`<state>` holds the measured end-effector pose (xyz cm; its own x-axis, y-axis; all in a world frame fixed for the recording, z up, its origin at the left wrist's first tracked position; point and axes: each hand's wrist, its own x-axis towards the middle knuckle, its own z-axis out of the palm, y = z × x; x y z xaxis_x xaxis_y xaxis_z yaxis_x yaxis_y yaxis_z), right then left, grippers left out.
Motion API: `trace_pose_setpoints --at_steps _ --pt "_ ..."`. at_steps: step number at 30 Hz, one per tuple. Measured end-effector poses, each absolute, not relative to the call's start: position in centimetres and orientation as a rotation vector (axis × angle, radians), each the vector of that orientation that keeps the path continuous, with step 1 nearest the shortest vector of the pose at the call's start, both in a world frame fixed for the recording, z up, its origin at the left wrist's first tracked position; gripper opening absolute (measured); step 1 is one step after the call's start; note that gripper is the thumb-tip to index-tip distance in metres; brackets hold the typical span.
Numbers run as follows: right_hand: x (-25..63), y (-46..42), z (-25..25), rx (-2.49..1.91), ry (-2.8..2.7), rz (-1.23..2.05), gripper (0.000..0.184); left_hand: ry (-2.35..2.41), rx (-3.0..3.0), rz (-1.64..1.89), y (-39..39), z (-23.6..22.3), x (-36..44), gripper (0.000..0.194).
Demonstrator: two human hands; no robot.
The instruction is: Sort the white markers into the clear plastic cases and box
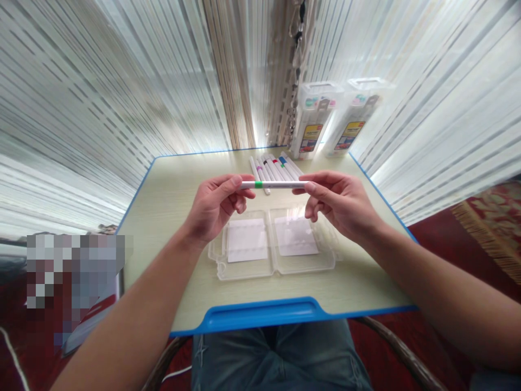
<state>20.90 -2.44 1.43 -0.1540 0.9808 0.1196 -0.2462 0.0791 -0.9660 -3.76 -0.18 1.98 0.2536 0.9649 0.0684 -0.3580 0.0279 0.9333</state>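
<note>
2 bare hands hold a slim white marker [280, 185] level in the air, just past the far edge of an open clear plastic case [305, 264]. The left hand [214, 203] pinches the end nearer the green band between thumb and forefinger; the right hand [345, 201] pinches the opposite end the same way, with its remaining fingers loosely curled. The fingertips cover the marker's ends, so whether it is capped cannot be told. The moment appears to be a steady 2-handed hold; moving the marker from here would call for the hands to travel together, or for 1 pinch to open while the other bears the weight.

White inserts [248, 241] lie in the 2 halves of the case, 1 in each. Beyond the case, loose markers [274, 168] lie side by side with colored bands, and 2 upright clear containers [315, 117] stand beyond it to the right. Under the case spreads a pale wood-grain desk [158, 217] edged in blue, its molded blue trough [260, 315] on the near side. Striped string curtains [101, 81] hang behind; off to the case's right, a fringed rug [496, 217] covers part of a dark red floor [431, 222].
</note>
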Motion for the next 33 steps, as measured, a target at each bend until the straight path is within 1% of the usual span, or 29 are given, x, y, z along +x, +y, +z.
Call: trace_pose_setpoints --at_steps 11,17,22,29,33 --pt "20.82 -2.55 1.41 -0.884 -1.209 1.364 0.025 0.751 1.079 1.173 -0.06 1.98 -3.78 0.02" --pt "20.77 -2.48 1.44 -0.913 -1.227 1.39 0.021 0.775 1.121 1.147 -0.18 1.92 -3.75 0.017" --pt "20.77 -2.53 1.34 -0.959 -1.269 1.381 0.025 0.8 1.189 1.101 -0.38 1.92 -3.54 0.017" --pt "20.64 -2.69 1.39 -0.987 -1.357 1.264 0.027 0.815 1.284 1.09 -0.41 1.67 -3.35 0.012" --pt "20.61 -2.72 1.37 -1.015 -1.409 1.231 0.032 0.827 1.338 1.073 -0.33 1.33 -3.34 0.015"
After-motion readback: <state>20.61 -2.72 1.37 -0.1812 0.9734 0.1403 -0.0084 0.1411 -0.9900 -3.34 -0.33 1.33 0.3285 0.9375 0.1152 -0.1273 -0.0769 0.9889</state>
